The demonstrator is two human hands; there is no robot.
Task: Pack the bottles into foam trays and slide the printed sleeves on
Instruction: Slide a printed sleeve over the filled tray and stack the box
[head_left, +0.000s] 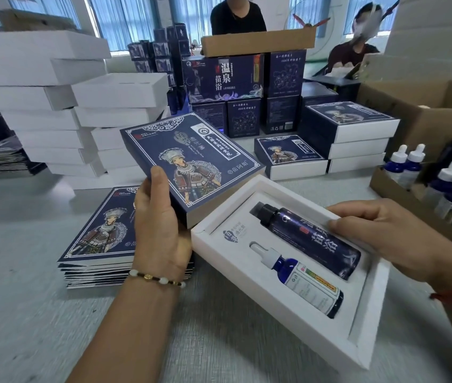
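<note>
A white foam tray lies in front of me on the grey table. In it sit a dark blue bottle with a black cap and a smaller blue dropper bottle with a white top. My right hand grips the tray's far right edge, fingertips touching the big bottle. My left hand holds a navy printed sleeve, opened up, with its mouth at the tray's upper left corner.
A pile of flat printed sleeves lies under my left hand. White boxes are stacked at the left, sleeved boxes at the right. A carton with several dropper bottles stands far right. Two people sit across the table.
</note>
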